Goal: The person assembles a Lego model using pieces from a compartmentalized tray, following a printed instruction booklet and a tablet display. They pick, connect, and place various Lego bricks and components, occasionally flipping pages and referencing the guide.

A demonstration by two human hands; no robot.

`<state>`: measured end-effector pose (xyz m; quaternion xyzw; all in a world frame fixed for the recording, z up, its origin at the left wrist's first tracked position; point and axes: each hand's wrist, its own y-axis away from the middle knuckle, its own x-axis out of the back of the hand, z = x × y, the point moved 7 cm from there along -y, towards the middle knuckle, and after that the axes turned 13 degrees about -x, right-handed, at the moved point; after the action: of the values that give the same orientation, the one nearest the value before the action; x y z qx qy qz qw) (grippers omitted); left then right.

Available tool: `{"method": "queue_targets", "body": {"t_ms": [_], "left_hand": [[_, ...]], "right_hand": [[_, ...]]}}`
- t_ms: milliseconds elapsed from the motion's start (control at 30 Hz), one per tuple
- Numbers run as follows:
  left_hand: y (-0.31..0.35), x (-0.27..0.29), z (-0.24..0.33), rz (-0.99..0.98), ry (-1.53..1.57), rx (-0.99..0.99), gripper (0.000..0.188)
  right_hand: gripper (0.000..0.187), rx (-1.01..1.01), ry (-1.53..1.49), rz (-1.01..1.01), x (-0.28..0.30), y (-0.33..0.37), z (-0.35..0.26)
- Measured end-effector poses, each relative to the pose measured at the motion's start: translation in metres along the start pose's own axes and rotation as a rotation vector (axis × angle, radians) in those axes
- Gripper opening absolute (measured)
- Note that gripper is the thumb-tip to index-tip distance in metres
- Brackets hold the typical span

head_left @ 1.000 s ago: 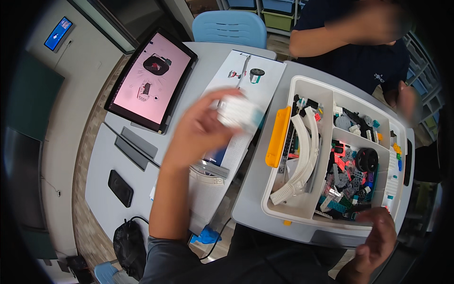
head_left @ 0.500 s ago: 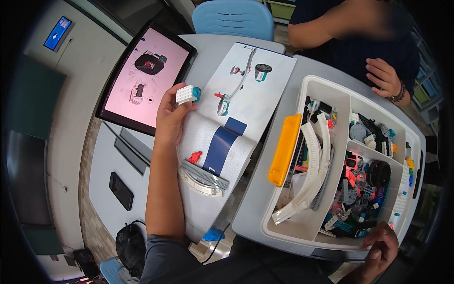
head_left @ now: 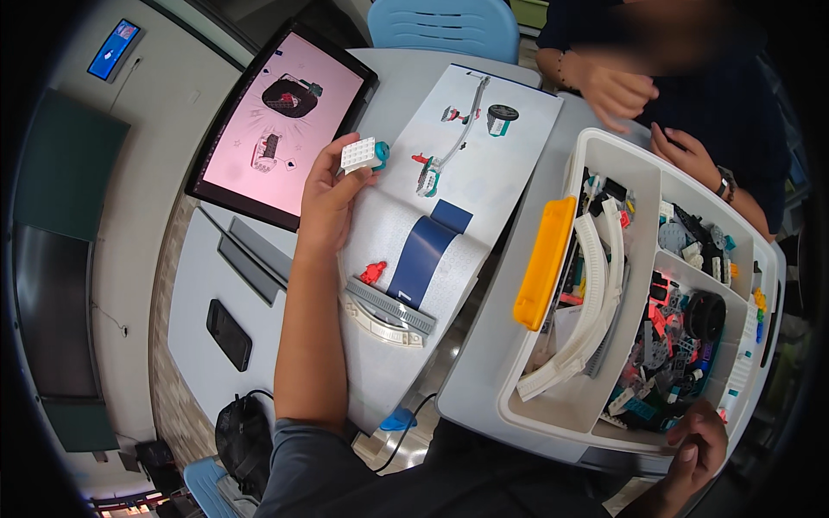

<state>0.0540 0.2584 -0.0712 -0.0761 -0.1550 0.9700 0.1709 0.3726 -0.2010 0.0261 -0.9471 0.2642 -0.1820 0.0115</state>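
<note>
My left hand [head_left: 332, 194] is raised beside the laptop screen and pinches a small brick build [head_left: 359, 155], with a white studded face and a teal round part at its right. Below it lies an open instruction booklet [head_left: 496, 142] with pictured models. On the booklet rest a red brick figure [head_left: 373, 273], a grey toothed rack [head_left: 393, 304] and a curved white track piece [head_left: 384, 330]. My right hand [head_left: 698, 445] rests at the near right rim of the white parts bin [head_left: 553, 420], fingers loosely bent and apart, with no part visible in it.
The bin holds long curved white tracks [head_left: 591, 285], mixed bricks and a black wheel [head_left: 704, 316]; a yellow handle [head_left: 544, 263] is on its left side. A laptop [head_left: 281, 121] and phone [head_left: 229, 335] stand left. Another person's hands [head_left: 617, 91] are across the table.
The whole view has shifted slightly, so things sit farther right. The other person's hands have come together over the table edge. My left hand still holds the brick build.
</note>
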Motion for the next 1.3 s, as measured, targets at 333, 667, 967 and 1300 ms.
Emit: {"method": "queue_targets", "body": {"t_ms": [333, 667, 967, 1300], "left_hand": [[0.0, 0.001, 0.0, -0.014, 0.012, -0.002, 0.054], [0.0, 0.001, 0.008, 0.022, 0.233, 0.033, 0.055], [0.0, 0.002, 0.007, -0.098, 0.625, 0.043, 0.075], [-0.004, -0.006, 0.015, -0.124, -0.111, -0.111, 0.06]], "right_hand": [[0.032, -0.053, 0.008, -0.01, -0.004, 0.01, -0.001], [0.029, -0.09, -0.035, -0.002, -0.007, 0.018, 0.001], [0.025, -0.091, -0.029, -0.046, -0.012, 0.018, -0.003], [0.023, -0.042, -0.012, -0.018, -0.002, 0.017, -0.004]]}}
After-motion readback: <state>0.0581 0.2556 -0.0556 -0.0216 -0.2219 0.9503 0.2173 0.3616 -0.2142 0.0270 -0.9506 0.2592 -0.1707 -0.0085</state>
